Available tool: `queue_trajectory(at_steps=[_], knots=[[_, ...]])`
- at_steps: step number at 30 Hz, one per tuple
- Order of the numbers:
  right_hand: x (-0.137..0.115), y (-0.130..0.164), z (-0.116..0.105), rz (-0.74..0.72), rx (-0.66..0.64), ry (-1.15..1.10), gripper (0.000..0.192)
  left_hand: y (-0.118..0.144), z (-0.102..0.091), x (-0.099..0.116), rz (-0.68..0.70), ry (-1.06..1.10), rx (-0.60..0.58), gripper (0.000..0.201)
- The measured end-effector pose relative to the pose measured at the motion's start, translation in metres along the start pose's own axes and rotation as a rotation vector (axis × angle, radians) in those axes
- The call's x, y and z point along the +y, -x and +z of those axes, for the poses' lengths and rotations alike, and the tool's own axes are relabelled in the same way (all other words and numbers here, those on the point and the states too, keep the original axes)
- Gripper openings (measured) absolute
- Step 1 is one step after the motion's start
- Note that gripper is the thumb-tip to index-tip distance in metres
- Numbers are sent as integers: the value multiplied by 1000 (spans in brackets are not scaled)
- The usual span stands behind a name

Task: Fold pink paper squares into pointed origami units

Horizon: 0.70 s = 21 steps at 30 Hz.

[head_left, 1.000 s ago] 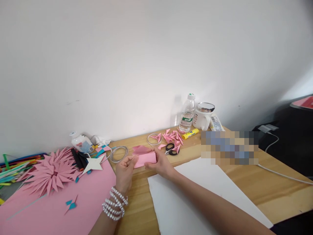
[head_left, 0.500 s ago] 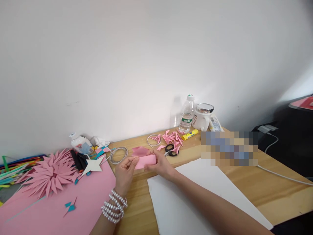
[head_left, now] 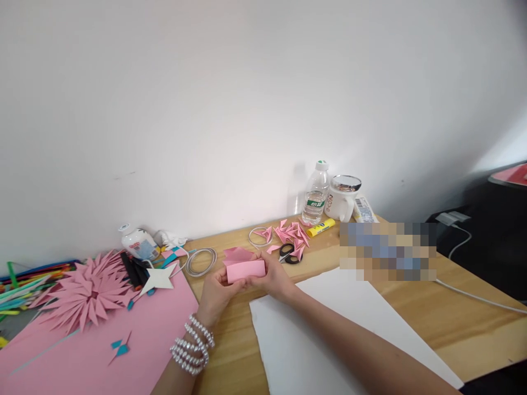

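Both hands — left hand [head_left: 216, 293], right hand [head_left: 275, 278] — pinch a pink paper [head_left: 246, 271].

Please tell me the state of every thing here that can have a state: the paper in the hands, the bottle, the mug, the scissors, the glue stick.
pink paper piece: folded, held off the table by both hands
left hand: shut on the paper's left end
right hand: shut on its right end
water bottle: upright, capped
white mug: upright, lidded
scissors: lying flat, whether open or closed is unclear
yellow glue stick: lying down
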State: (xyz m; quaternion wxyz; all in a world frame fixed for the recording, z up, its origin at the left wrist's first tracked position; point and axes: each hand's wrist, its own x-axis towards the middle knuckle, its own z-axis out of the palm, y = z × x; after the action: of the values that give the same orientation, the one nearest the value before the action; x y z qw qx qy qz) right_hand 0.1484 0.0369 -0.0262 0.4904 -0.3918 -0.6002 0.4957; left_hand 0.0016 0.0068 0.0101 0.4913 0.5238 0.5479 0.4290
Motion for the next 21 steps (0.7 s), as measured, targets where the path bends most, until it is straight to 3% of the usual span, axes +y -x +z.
queue_trajectory(at_steps=[8,15,21], knots=[[-2,0,-1,14,-22,-26,33,-1,4,-2,35,45,73,29],[-6,-3,-6,62,-26,-136,34,-3,3,0,-67,246,-29,32],[-6,-3,-8,38,24,-52,35,-1,0,3,-15,254,-137,42]])
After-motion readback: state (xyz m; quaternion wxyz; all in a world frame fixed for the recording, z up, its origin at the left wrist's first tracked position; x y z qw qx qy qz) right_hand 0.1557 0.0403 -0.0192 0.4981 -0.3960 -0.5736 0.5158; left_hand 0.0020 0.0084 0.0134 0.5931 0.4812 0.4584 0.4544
